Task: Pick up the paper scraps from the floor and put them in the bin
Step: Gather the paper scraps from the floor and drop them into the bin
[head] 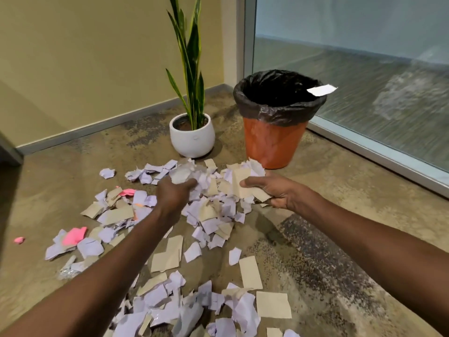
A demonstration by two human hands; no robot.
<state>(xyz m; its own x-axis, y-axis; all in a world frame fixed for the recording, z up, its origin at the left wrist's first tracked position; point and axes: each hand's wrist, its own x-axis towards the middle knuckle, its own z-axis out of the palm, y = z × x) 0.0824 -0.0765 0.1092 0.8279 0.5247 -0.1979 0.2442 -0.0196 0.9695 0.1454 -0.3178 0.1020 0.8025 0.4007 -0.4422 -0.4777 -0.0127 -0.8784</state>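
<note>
Across the mottled brown floor (328,239) a wide spread of torn paper scraps (209,215) runs from the near edge of the view up toward the far corner, mostly white and tan pieces with a few pink ones at the left. Behind the spread stands the orange bin (274,142), lined with a black bag (279,110) folded over its rim; one white scrap (322,90) lies across the far right of that rim. Just left of the bin sits a white pot (192,137) holding a tall striped plant (190,69), with a yellow wall behind and a glass panel (364,69) to the right.

Both bare arms reach forward over the pile. The right hand (279,193) is closed around a bundle of tan and white pieces (245,183): the thumb presses on top, the fingers curl underneath, and the paper sticks out to the left and upward past the fingertips. The left hand (172,193) grips a crumpled white wad (184,175), which bulges above the thumb and curled fingers. Both handfuls sit at the far end of the pile, short of the bin.
</note>
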